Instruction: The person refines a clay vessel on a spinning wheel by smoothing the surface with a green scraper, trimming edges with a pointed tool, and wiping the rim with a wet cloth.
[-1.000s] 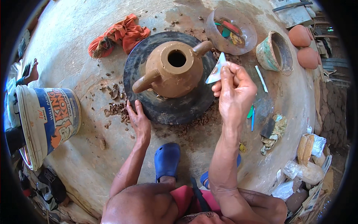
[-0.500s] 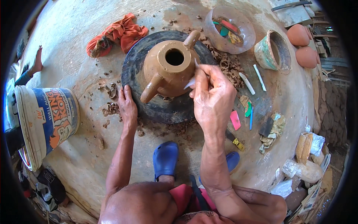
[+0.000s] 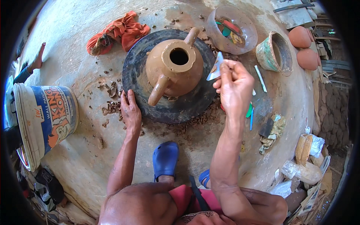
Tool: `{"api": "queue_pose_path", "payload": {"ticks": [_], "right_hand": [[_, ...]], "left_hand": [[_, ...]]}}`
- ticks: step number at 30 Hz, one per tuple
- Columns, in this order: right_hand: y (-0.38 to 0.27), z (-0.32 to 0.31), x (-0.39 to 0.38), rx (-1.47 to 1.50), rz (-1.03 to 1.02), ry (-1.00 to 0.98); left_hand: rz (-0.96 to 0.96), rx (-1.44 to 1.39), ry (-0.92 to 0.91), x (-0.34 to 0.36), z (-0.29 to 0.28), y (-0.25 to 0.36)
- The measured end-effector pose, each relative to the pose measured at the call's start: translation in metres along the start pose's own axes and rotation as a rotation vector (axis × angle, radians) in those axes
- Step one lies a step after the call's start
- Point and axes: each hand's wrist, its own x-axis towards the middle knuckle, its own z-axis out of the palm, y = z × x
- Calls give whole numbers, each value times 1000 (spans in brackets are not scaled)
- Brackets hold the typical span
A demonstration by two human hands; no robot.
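Note:
A brown clay jar [image 3: 174, 77] with two handles and a round mouth stands on a dark round wheel [image 3: 137, 67]. One handle points down toward me, the other up and right. The fingers of my left hand [image 3: 130, 110] lie apart on the wheel's lower left rim, gripping nothing. To the right of the jar, my right hand [image 3: 234, 84] pinches a pale triangular scraper [image 3: 215, 67] with brown smears, held just off the jar's side. Clay shavings [image 3: 110, 107] lie scattered around the wheel.
An orange cloth [image 3: 131, 32], a translucent bowl of small tools [image 3: 240, 39], a green-stained pot [image 3: 264, 52] and terracotta pots [image 3: 300, 37] surround the wheel. A paint bucket [image 3: 32, 123] is at left, beside another person's bare foot [image 3: 39, 56]. Sticks, rags and bundles lie at right.
The jar has turned anticlockwise, its near handle swinging down and right. My left hand has shifted slightly. My right hand went onto the jar's side and has come back off to the right.

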Motion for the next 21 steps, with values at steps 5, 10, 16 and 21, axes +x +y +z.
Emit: {"api": "queue_pose_path", "payload": {"ticks": [5,10,16,21], "right_hand": [[11,4,28,-405,-207,-122],[-23,14,18,-445,-333,-182],[-40,23,1,-263,-317,-263],[-45,13,3,244,-120,-222]], "left_hand": [[4,-2,-43,-2,-1,9],[20,43,-9,1,2,2],[3,38,22,2,-2,-6],[-32,-53,-47,-10,0,5]]}}
